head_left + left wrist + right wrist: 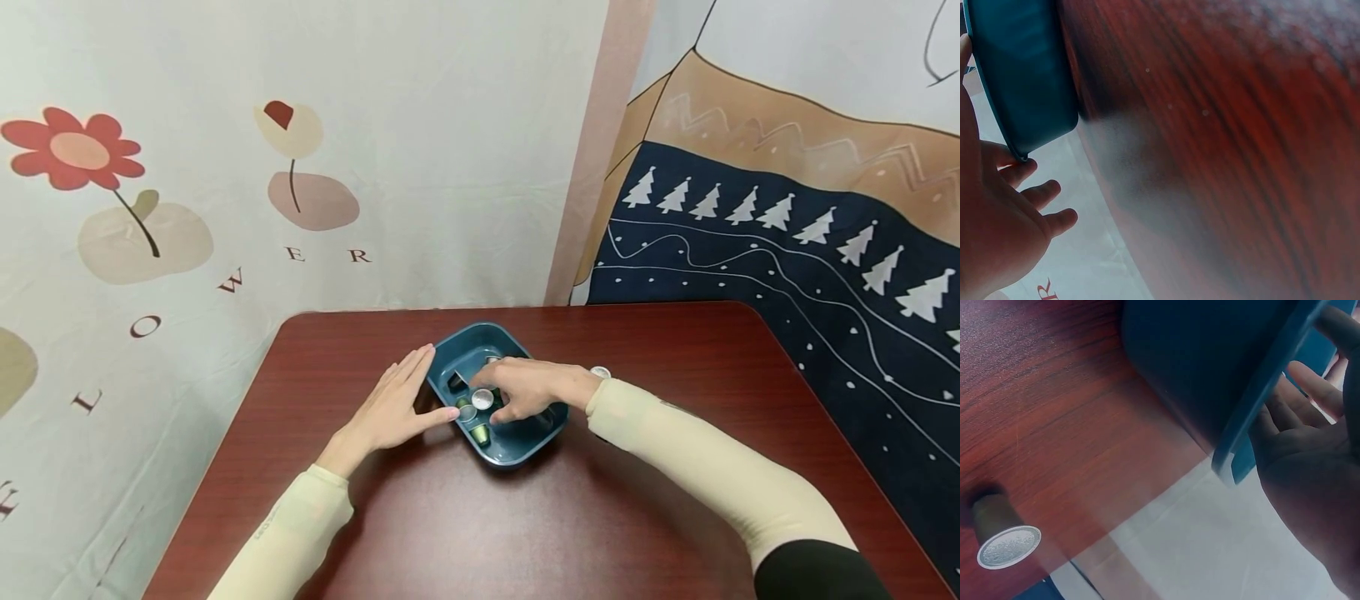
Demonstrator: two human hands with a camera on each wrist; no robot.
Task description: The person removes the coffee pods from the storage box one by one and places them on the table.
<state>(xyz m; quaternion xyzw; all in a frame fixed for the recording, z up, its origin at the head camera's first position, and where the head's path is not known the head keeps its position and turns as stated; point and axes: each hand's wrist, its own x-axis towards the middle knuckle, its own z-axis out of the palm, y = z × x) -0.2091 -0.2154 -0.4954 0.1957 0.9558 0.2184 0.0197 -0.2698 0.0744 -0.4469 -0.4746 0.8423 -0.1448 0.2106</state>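
A teal tray (551, 429) on the table holds several coffee capsules, among them a green one (480, 434) and one with its pale foil lid up (482, 399). My left hand (393, 404) lies along the tray's left rim with fingers extended and thumb spread. In the left wrist view, its fingertips touch the tray's rim. Over the inside of the tray, my right hand (525, 385) reaches down among the capsules, thumb and fingers apart. The right wrist view shows its fingers partly hidden behind the tray wall (1191, 369).
Another coffee capsule (1000, 534) stands on the table outside the tray, near my right wrist. The reddish-brown table (465, 533) meets a printed curtain (450, 167) at its far edge. A dark blue tree-patterned cloth (750, 250) hangs to the right.
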